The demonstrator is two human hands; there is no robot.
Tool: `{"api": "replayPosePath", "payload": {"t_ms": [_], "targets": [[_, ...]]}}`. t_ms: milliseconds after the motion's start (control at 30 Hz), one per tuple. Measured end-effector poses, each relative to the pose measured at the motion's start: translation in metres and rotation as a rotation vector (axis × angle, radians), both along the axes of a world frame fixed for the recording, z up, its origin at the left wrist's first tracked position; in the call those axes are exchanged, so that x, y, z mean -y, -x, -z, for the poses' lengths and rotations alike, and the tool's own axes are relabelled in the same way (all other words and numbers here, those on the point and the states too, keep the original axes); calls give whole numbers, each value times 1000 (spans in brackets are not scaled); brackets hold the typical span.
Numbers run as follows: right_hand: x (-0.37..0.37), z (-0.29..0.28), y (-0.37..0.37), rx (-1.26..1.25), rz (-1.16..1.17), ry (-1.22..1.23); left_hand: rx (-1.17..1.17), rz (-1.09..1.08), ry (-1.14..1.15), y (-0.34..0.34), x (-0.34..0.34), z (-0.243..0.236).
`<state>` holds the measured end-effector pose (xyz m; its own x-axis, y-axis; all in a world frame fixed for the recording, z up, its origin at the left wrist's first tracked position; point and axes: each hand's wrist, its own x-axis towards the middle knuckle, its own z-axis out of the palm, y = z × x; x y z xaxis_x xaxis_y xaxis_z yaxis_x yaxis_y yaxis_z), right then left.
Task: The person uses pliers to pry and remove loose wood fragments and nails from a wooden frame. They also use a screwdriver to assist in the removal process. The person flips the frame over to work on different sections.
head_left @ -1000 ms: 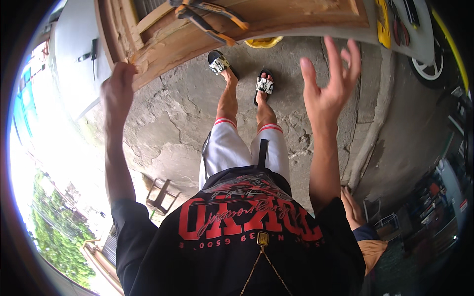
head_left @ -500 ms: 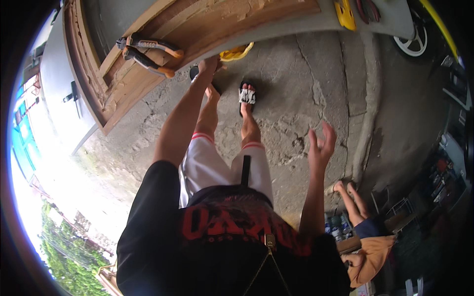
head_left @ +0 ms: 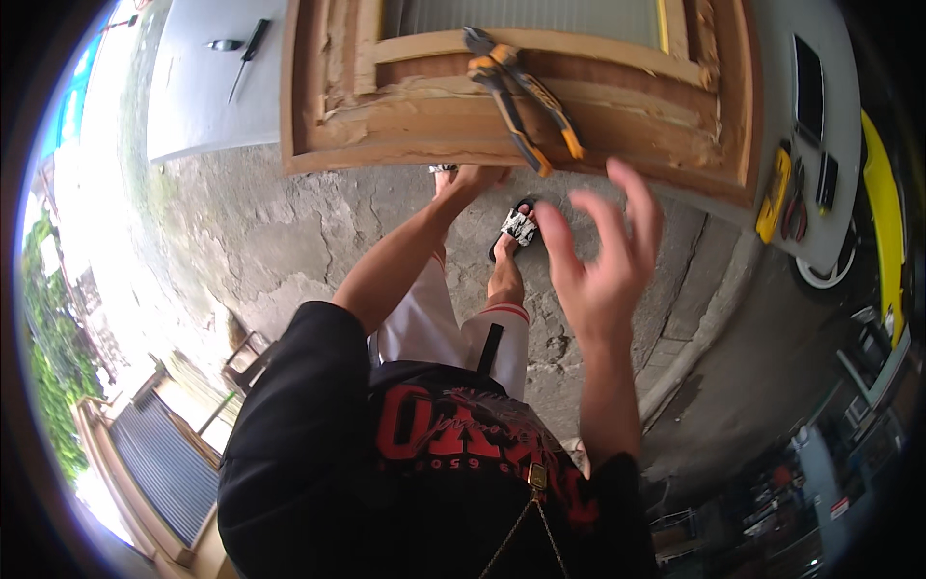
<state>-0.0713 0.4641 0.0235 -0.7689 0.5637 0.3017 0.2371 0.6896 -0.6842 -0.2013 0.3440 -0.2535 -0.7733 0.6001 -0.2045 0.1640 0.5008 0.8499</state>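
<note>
My right hand (head_left: 610, 265) is raised with its fingers spread and holds nothing. It hovers just short of the near edge of a wooden frame panel (head_left: 405, 124), close to the handle ends of a pair of pliers (head_left: 503, 101). Those pliers, with orange and black handles, lie across the panel's near rail, their handles slightly apart. Under the panel's near edge is my left hand (head_left: 475, 177); its fingers are mostly hidden, so what they hold, if anything, does not show.
The panel rests on a grey table (head_left: 207, 106). A screwdriver (head_left: 253, 53) lies left; a yellow utility knife (head_left: 774, 198), red-handled pliers (head_left: 795, 201) and a flat black object (head_left: 807, 87) lie right. Below are a white wheel (head_left: 825, 275) and cracked concrete floor (head_left: 289, 217). A slatted panel (head_left: 164, 454) stands lower left.
The view has swung, bringing the panel to the middle and more of the table into sight. My right hand has risen from my side toward the pliers. My left hand stays by the panel's near edge.
</note>
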Motion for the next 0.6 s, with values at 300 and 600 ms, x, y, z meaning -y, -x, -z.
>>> {"api": "replayPosePath", "payload": {"t_ms": [300, 600], "targets": [[-7, -2, 90, 406, -191, -209, 314, -708, 41, 51, 198, -149], [77, -31, 111, 395, -129, 2033, -470, -160, 189, 129, 177, -288]]}}
